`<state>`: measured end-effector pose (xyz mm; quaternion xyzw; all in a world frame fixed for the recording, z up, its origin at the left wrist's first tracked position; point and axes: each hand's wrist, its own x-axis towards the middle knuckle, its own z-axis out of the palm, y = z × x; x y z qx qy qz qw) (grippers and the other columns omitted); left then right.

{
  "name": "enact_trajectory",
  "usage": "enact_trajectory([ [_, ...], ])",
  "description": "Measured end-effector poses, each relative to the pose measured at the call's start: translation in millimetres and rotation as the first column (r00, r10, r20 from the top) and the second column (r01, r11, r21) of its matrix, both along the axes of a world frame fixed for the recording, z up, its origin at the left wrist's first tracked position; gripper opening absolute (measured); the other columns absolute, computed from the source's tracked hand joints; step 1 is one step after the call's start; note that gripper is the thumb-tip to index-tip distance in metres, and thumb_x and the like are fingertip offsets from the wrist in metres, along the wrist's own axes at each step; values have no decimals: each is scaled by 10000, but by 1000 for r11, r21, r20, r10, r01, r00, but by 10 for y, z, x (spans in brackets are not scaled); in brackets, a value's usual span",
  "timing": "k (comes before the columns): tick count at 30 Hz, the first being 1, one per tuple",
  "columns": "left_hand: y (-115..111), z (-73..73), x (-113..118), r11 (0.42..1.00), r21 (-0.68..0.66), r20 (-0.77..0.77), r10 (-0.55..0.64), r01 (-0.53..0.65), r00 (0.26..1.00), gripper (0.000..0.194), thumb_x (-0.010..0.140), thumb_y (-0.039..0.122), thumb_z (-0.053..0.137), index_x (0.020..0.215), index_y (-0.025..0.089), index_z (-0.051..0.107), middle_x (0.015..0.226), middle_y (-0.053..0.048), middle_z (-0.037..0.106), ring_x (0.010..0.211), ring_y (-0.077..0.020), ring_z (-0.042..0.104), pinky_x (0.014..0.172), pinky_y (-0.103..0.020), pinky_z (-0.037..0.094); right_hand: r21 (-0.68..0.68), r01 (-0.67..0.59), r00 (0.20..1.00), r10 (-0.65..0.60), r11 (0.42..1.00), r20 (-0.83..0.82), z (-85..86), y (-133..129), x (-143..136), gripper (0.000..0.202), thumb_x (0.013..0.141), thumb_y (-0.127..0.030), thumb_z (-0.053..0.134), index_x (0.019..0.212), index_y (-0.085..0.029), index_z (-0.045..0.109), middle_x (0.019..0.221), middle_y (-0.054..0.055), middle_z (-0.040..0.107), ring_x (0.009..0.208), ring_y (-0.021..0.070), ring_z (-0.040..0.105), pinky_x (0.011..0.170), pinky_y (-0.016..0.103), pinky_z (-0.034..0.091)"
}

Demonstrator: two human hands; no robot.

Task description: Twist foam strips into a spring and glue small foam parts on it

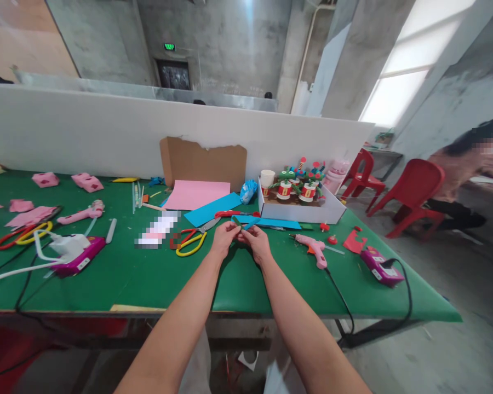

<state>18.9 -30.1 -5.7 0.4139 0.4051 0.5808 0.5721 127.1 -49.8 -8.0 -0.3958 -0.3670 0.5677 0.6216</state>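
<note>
Over the middle of the green table, my left hand and my right hand meet with fingertips almost touching. A small dark green strip is pinched in my left fingers. From my right fingers sticks out a short blue strip; whether the two strips touch is hidden by the fingers. Just left of my hands lie scissors with red and yellow handles. Behind them rest red-handled scissors and blue sheets. A pink glue gun lies to the right.
A white box holds several small figures with red-and-white bodies. Purple power strips with cords sit at both sides. Pink paper and cardboard stand near the white partition. A person sits far right by red chairs.
</note>
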Motion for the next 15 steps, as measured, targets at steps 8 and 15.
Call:
enact_trajectory([
  [8,-3,13,21,1000,-16,11,-2,2,1000,433,448,440,826,671,155,588,561,24,593,493,-102,540,511,-238,446,8,85,995,-85,996,45,3,-2,-22,293,511,-284,813,728,-168,654,581,-31,658,538,135,644,592,268,563],
  [15,20,1,12,997,6,-26,73,-73,997,449,449,508,800,624,161,573,534,34,570,484,-92,509,505,-230,424,-19,41,998,-40,999,38,-14,13,-9,318,521,-336,811,741,-152,674,606,0,687,564,157,665,608,292,576],
])
